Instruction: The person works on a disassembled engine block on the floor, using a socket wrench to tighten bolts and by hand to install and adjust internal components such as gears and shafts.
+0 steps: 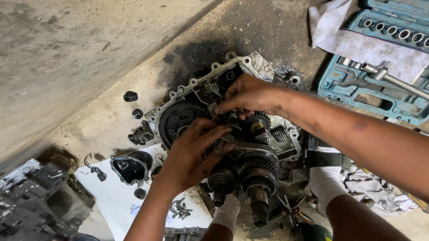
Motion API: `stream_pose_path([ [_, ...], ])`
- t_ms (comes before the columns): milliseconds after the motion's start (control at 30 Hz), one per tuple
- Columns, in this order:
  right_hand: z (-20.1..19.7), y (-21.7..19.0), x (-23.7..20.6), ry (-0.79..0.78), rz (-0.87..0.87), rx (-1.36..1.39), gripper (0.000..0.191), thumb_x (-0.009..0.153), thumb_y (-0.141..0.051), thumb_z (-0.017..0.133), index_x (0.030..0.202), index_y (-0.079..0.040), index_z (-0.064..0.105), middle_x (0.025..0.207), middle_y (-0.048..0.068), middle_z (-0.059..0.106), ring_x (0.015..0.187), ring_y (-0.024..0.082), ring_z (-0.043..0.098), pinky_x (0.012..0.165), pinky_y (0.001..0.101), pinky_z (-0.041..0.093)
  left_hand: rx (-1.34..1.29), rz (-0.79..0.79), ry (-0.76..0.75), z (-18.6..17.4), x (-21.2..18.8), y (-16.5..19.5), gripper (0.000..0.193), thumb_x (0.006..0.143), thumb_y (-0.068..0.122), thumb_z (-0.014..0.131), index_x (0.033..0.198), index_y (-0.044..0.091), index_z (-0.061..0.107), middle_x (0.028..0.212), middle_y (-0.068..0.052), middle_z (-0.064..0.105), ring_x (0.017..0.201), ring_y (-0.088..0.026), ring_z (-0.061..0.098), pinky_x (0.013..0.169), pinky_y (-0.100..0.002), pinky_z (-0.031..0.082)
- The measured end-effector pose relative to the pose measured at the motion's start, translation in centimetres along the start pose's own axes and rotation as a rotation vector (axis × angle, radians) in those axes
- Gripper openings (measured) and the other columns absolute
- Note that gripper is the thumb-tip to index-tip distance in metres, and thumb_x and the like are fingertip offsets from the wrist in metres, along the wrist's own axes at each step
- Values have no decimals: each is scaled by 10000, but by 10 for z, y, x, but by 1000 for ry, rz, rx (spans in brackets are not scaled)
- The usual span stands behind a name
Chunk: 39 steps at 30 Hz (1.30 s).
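An open metal gearbox case lies on the concrete floor, greasy gears inside. My left hand grips the gear cluster at the case's near side, fingers over the shafts. My right hand reaches in from the right and pinches a small part next to a gear with a brass-coloured centre. A large toothed ring gear sits at the left of the case. Two splined shafts stick out toward me.
A teal socket set case with a ratchet handle and a rag lies at the upper right. White paper holds a small cover and loose bolts. Black rubber bits rest near the wall.
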State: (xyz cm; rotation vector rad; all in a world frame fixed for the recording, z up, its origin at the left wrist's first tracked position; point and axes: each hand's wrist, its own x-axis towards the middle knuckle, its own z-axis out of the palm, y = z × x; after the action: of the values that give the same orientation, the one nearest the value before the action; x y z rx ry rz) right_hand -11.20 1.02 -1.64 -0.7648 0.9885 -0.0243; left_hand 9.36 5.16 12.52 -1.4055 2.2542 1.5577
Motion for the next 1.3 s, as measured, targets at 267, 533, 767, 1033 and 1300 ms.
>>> stream_pose_path([
  [267,9,1,-15,85,-117,-101,291,892,-319,782,778,-53,762,631,80,720,500,86,636,470,238,473,2,106,64,6,-7,-8,584,809,32,767,1348,217,640,1312,-133,582,1046,-307,723,828,-396,622],
  [533,21,19,-9,193,-230,14,196,872,-283,787,839,-90,780,628,12,685,467,82,521,448,244,408,3,202,87,10,-8,-21,543,899,92,771,1391,235,592,1313,-135,588,1001,-289,729,821,-399,618],
  [767,16,35,-1,74,-258,192,211,888,-231,799,801,-46,749,610,0,623,489,64,519,435,238,409,6,226,98,8,-10,-22,526,881,89,776,1366,218,621,1300,-138,600,979,-297,740,798,-394,616],
  [1033,11,30,-5,-27,-300,282,146,873,-187,775,856,-45,744,681,16,688,495,65,571,418,223,441,3,235,80,9,-7,-26,491,882,119,785,1340,211,637,1309,-151,596,931,-278,750,776,-374,628],
  [1300,-11,24,-28,64,-293,-43,290,920,-195,683,1172,-54,712,951,49,749,787,125,723,743,257,602,35,224,50,0,-3,-25,479,923,220,780,1378,242,629,1283,-113,634,920,-265,751,768,-379,624],
])
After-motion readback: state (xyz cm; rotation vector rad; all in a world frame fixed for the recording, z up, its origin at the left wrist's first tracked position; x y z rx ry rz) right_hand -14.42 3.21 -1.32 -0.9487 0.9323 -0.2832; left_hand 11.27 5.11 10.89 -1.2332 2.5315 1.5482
